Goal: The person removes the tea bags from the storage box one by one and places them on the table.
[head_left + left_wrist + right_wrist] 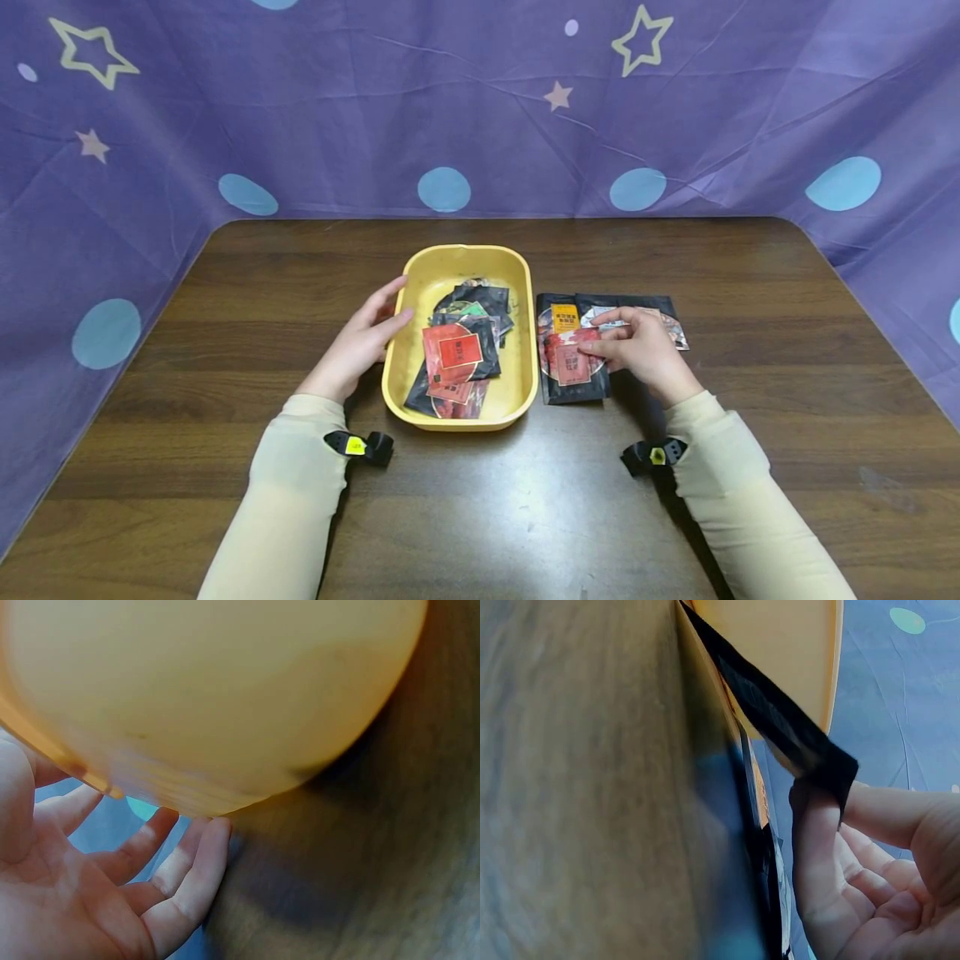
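Note:
A yellow plastic basin [517,408] holds several black sachets with red, pink and green labels, overlapping in a loose pile; a red-labelled sachet [459,352] lies on top. My left hand [360,342] holds the basin's left side, thumb over the rim and fingers against the outer wall, as the left wrist view also shows. Just right of the basin, my right hand [641,346] pinches the edge of a black sachet [572,367] with a pink label between thumb and forefinger. That sachet is tilted up in the right wrist view, its black back [769,697] showing.
Under and beside the pinched sachet lie an orange-labelled sachet [564,317] and a further black sachet [637,302] with a pale label, partly covered by my right hand. The brown wooden table [225,350] meets a purple curtain [495,125] along its back and sides.

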Demonstrator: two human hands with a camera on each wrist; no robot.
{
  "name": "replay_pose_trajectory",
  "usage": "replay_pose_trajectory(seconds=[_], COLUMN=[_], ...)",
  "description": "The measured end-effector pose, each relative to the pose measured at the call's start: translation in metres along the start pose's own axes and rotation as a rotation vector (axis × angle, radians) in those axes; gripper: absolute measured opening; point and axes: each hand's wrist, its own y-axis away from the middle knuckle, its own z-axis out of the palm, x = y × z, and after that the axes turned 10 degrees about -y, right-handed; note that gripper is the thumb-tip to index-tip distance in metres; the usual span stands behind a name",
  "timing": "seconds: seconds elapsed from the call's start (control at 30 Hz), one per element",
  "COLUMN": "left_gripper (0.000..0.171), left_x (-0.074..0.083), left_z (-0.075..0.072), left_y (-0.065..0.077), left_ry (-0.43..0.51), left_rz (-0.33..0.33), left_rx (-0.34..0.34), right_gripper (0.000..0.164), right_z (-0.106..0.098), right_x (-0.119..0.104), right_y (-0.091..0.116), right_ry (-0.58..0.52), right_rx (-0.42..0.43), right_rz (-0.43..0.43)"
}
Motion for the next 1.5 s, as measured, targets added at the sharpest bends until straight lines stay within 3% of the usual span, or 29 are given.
replay_pose_trajectory(seconds=[0.47,0.73,1.23,1.5], left_gripper=[0.060,0.061,0.061,0.061], left_x=[-0.001,0.000,0.000,0.000], left_z=[0.000,0.000,-0.001,-0.001], left_y=[0.001,0.001,-0.001,-0.001], left_ry=[0.003,-0.005,-0.011,-0.026], left_rz=[-0.002,-0.003,-0.018,-0.028], left_rx=[-0.001,0.004,-0.002,-0.002], right_gripper=[0.038,0.035,0.034,0.030], right_z=[-0.001,-0.002,-0.002,-0.006], right_x=[0.000,-0.001,-0.008,-0.020], right_y=[0.000,0.002,0.005,0.012], right_ry=[0.100,0.112,0.256,0.356], right_rx=[-0.056,-0.097,-0.101,-0.078], right_rz=[0.070,0.059,0.090,0.028])
